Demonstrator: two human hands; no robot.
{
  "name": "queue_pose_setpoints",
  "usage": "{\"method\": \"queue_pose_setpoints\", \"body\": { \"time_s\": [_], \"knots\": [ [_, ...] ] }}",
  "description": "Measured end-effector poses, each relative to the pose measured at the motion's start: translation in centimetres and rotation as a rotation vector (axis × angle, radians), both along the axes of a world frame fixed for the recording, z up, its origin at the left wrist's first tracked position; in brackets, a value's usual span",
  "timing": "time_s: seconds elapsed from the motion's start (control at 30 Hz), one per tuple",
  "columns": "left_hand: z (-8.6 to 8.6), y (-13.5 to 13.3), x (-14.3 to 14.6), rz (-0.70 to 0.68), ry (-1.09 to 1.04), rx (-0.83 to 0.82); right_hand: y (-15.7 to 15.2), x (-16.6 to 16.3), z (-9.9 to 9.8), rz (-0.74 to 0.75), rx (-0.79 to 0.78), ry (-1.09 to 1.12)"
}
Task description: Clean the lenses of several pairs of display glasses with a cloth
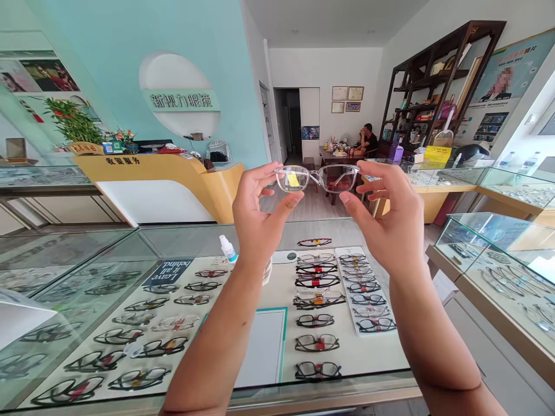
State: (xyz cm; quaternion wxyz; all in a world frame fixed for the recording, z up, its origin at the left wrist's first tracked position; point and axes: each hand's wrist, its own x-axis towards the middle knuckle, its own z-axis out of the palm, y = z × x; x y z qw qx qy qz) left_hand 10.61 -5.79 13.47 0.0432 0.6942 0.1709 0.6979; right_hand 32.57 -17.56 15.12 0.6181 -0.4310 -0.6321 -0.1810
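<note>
A pair of clear-framed eyeglasses is held up level in front of me, above the glass display case. My left hand pinches the frame's left end, its thumb just under the lens. At the opposite end, my right hand grips the frame near the hinge with thumb and fingers. A yellow sticker shows on the left lens, and red lettering shows at the right one. Below my arms, several eyeglasses lie in rows on the display surface.
A small white bottle stands beyond my left forearm. A white pad with a green edge lies between the rows. Another glass case is at the right, and a wooden counter is beyond. A person sits at a far table.
</note>
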Motion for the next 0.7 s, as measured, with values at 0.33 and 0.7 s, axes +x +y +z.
{"method": "queue_pose_setpoints", "body": {
  "time_s": [0.33,0.7],
  "knots": [
    [-0.1,-0.3,0.4,0.091,-0.009,0.086,0.1,0.1,-0.1,0.003,-0.072,0.009],
    [0.0,-1.8,1.0,0.206,-0.001,0.206,0.5,-0.1,-0.1,-0.008,-0.153,0.062]
  ]
}}
